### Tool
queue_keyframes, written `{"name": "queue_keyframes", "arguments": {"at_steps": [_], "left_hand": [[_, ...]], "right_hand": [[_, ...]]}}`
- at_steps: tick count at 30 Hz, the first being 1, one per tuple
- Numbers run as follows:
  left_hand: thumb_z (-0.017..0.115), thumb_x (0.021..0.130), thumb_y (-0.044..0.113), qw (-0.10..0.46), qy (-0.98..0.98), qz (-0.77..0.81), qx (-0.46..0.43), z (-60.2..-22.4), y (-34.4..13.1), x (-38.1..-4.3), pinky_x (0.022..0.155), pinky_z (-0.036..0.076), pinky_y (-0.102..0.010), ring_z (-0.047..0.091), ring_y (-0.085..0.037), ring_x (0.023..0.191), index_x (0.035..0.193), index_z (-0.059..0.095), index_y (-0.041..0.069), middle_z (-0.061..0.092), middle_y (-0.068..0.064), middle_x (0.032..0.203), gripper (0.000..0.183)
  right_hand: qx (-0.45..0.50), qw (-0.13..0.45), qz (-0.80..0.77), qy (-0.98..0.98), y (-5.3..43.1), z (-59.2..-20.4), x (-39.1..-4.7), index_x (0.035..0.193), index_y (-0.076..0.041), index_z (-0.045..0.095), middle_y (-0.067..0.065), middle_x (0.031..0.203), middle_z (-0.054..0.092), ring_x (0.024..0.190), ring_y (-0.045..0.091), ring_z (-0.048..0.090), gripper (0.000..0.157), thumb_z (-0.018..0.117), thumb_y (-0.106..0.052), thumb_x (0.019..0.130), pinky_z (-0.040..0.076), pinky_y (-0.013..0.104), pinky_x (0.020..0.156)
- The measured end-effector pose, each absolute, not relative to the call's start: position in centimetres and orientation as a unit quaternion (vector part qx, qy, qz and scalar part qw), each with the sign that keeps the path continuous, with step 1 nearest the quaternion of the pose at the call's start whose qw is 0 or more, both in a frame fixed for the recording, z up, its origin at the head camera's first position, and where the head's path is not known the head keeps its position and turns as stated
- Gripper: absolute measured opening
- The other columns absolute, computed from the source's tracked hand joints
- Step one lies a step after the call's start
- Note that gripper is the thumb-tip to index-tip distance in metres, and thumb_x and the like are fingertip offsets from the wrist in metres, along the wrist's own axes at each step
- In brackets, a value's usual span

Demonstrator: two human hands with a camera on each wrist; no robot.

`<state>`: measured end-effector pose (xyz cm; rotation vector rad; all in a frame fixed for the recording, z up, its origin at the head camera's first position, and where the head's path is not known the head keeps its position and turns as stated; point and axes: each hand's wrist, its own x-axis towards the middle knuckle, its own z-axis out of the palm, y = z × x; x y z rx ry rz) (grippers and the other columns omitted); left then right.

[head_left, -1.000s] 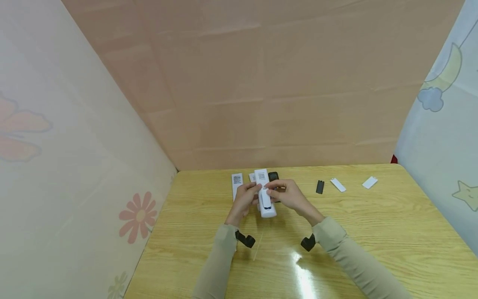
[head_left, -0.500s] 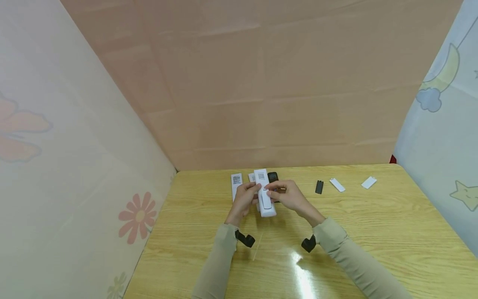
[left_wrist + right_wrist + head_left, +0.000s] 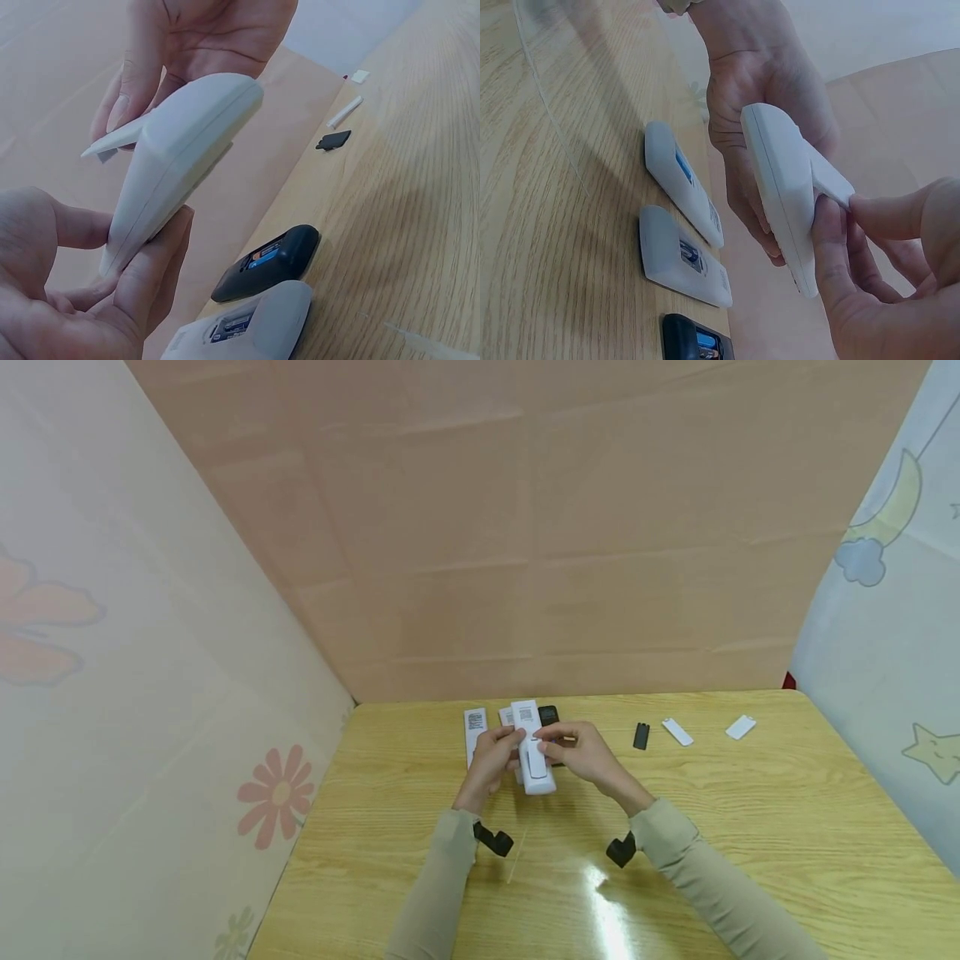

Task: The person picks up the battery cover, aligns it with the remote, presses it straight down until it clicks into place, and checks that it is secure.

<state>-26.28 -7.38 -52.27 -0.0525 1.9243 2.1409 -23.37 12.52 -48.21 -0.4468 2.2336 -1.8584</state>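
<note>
- Fingers (image 3: 885, 215) of the right hand (image 3: 588, 753) pinch one end of the cover (image 3: 829, 176), which slants up from the back of the remote (image 3: 778, 169), its other end against it. A smooth cover or an uneven pinch could let it slip and drop.
- Levering that raised end with the other one crooked could bend or snap the cover's edge, which looks too thin for much twisting.
- Fingers of the left hand (image 3: 489, 760) clasp the remote near its thinner end, up above the tabletop (image 3: 750, 827). The thick end stands clear of that hand, so a hard push from the right could swivel the remote.
- Beneath the cover, the contents cannot be seen; any loose batteries might spill if the remote tips.
- Below lie two white remotes (image 3: 694, 195) and a black remote (image 3: 304, 244), slots uncovered, with what look like batteries showing. Something dropped could jar one loose.
- Farther right lie a black loose cover (image 3: 641, 735) and two white loose covers (image 3: 678, 732). The white ones look alike, so a fallen cover could be confused with them.
</note>
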Motion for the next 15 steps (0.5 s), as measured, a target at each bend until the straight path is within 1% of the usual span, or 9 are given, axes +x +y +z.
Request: {"name": "queue_keyframes", "arguments": {"at_steps": [3,10,15], "left_hand": [[0.063,0.1,0.033,0.128,0.663,0.738,-0.014,-52.27,-7.35,-26.28,0.091,0.056,-0.047,0.07,-0.025,0.1,0.133,0.059,0.002,0.066,-0.013,0.118,0.046],[0.064,0.099,0.033,0.129,0.663,0.737,-0.02,-52.28,-7.24,-26.17,0.092,0.056,-0.048,0.07,-0.025,0.1,0.135,0.057,0.001,0.066,-0.013,0.119,0.049],[0.063,0.1,0.032,0.129,0.66,0.74,-0.015,-52.18,-7.11,-26.17,0.093,0.055,-0.049,0.071,-0.025,0.1,0.133,0.058,0.001,0.066,-0.014,0.118,0.045]], "right_hand": [[-0.151,0.106,-0.632,0.753,12.61,-48.24,-23.47,0.123,-0.003,0.068,0.018,0.128,0.062,0.109,0.032,0.067,0.024,0.062,-0.009,0.1,0.052,0.057,0.095],[-0.155,0.108,-0.623,0.759,12.7,-48.61,-23.61,0.122,-0.003,0.068,0.018,0.129,0.062,0.11,0.031,0.066,0.025,0.063,-0.013,0.1,0.053,0.053,0.095],[-0.155,0.107,-0.624,0.758,12.69,-48.58,-23.47,0.122,-0.004,0.068,0.017,0.129,0.062,0.11,0.03,0.067,0.025,0.064,-0.014,0.1,0.052,0.055,0.096]]}}
